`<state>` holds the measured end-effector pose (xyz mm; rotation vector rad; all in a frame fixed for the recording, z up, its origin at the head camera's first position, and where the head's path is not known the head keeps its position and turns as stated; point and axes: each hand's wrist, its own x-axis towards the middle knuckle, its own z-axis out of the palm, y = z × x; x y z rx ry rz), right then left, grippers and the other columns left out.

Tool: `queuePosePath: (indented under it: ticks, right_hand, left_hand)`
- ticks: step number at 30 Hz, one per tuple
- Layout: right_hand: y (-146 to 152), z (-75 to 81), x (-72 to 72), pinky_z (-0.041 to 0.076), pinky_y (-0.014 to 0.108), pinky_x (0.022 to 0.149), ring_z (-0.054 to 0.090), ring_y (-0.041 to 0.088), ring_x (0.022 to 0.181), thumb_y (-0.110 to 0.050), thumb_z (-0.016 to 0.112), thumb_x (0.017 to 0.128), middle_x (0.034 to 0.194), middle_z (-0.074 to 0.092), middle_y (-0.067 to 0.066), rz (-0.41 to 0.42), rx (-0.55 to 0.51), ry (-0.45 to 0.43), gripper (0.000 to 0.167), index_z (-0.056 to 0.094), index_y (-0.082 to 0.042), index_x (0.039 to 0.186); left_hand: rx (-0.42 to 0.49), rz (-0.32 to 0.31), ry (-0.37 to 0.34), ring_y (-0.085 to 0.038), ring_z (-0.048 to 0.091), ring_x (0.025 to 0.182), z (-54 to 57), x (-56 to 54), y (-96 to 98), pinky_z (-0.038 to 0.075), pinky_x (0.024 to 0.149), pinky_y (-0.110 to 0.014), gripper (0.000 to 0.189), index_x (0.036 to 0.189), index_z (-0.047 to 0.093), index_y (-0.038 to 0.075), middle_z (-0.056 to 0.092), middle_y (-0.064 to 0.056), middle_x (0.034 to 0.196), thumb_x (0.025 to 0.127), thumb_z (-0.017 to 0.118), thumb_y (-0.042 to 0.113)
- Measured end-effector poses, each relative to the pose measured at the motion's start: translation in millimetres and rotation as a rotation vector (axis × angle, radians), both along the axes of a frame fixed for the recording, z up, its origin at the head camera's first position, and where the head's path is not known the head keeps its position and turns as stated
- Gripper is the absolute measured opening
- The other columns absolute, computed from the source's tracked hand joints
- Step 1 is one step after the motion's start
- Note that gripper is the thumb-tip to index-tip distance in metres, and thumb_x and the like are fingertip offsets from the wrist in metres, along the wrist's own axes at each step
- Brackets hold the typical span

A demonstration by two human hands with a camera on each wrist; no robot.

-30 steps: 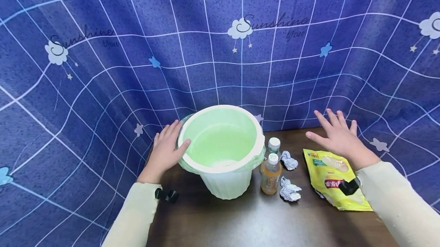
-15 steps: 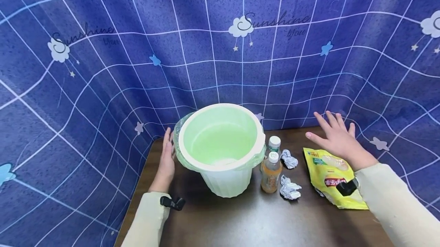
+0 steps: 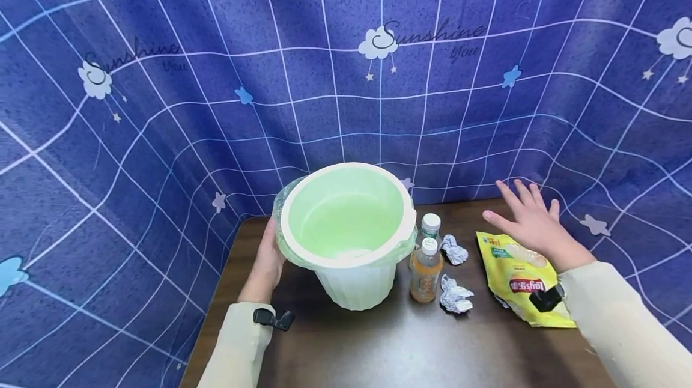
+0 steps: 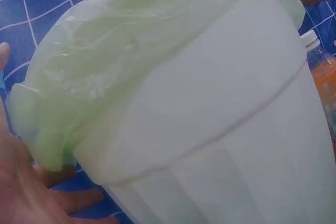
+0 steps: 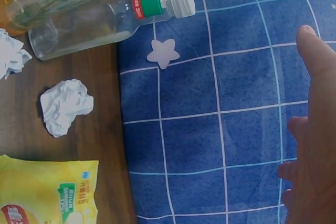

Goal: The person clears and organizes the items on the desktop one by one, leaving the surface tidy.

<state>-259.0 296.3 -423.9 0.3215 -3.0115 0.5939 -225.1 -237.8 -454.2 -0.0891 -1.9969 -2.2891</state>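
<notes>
A white trash bin [image 3: 357,289] with a pale green plastic liner [image 4: 100,77] folded over its rim stands on the table. My left hand [image 3: 268,262] is at the bin's left side, close under the liner's overhang. In the left wrist view its fingers [image 4: 79,201] stretch out beside the bin wall, the thumb apart from them; the head view hides the fingertips behind the liner. Whether they touch the bin, I cannot tell. Fingers spread and holding nothing, my right hand [image 3: 532,226] hovers above the far end of a yellow Lay's chip bag [image 3: 524,280].
Right of the bin stand a bottle with orange drink [image 3: 425,280] and a clear bottle [image 5: 89,22] behind it. Two crumpled paper balls [image 3: 456,296] lie beside them. A blue patterned curtain [image 3: 324,75] hangs around the wooden table [image 3: 378,352].
My left hand has left the bin's rim, dropped to its outer left side and moved slightly in against the liner. The right hand has stayed nearly still.
</notes>
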Motion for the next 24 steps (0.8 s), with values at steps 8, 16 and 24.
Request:
queuePosePath:
  ticks: [8, 16, 24]
  right_hand:
    - [1, -0.7, 1.7, -0.010, 0.083, 0.101, -0.010, 0.057, 0.148, -0.066, 0.045, 0.098, 0.164, 0.005, 0.033, -0.009, -0.012, 0.003, 0.090, 0.006, -0.018, 0.164]
    - [2, -1.8, 1.7, -0.011, 0.083, 0.101, -0.013, 0.056, 0.147, -0.066, 0.044, 0.099, 0.163, 0.004, 0.034, -0.006, 0.000, -0.010, 0.091, 0.005, -0.016, 0.164]
    - [-1, -0.8, 1.8, -0.011, 0.083, 0.102, -0.012, 0.055, 0.148, -0.066, 0.044, 0.099, 0.163, 0.003, 0.034, -0.003, 0.001, -0.012, 0.091, 0.005, -0.016, 0.164]
  left_hand:
    - [-0.003, -0.005, 0.020, -0.025, 0.044, 0.135, -3.1, 1.1, 5.3, 0.023, 0.116, -0.046, 0.072, 0.162, 0.018, 0.014, 0.035, -0.017, 0.156, 0.105, 0.026, 0.057]
    - [-0.577, 0.218, 0.187, -0.032, 0.012, 0.154, 26.5, 3.2, -7.7, 0.015, 0.122, -0.055, 0.080, 0.164, 0.008, 0.021, 0.009, -0.013, 0.168, 0.100, 0.054, 0.034]
    - [-1.195, 0.180, 0.164, -0.037, -0.008, 0.155, 62.0, 9.0, -3.7, 0.003, 0.112, -0.077, 0.094, 0.164, 0.016, 0.014, -0.004, -0.012, 0.170, 0.094, 0.054, 0.066]
